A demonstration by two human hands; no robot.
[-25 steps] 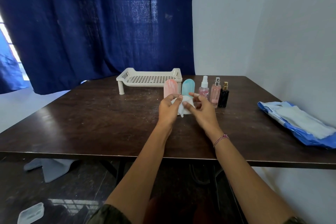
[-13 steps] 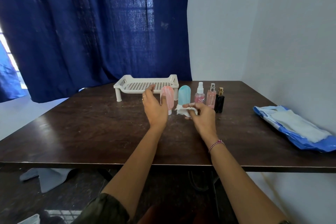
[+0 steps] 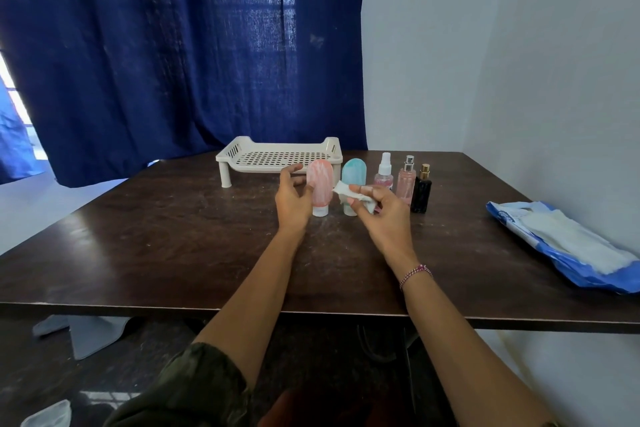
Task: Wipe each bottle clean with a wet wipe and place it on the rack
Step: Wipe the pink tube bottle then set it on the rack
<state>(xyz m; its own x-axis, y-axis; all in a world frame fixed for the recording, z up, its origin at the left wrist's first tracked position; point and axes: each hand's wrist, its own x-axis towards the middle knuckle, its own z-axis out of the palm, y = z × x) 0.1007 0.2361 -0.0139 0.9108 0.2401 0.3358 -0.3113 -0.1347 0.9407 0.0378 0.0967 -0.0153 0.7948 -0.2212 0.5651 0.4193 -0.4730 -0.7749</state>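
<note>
Dark wooden table [image 3: 173, 236] set against a blue curtain [image 3: 173, 45] and a white wall. White slotted rack [image 3: 242, 158] stands at the far side, holding nothing. Five bottles stand upright in a row just in front of it, within easy reach: pink bottle [image 3: 322, 184], teal bottle [image 3: 354, 173], spray bottle [image 3: 384, 170], pink glass bottle [image 3: 407, 180], black bottle [image 3: 421, 192]. None is yet wiped or racked, by appearance.

Right hand [image 3: 384, 211] pinches a crumpled wet wipe [image 3: 346, 189] between thumb and fingertips, held ready near the teal bottle. Left hand [image 3: 294, 199] sits just beside the pink bottle, fingers apart and half curled, holding nothing; contact cannot be confirmed. Judged intent: take up the pink bottle first. Pack of wipes [image 3: 561, 243] lies well apart at right.
</note>
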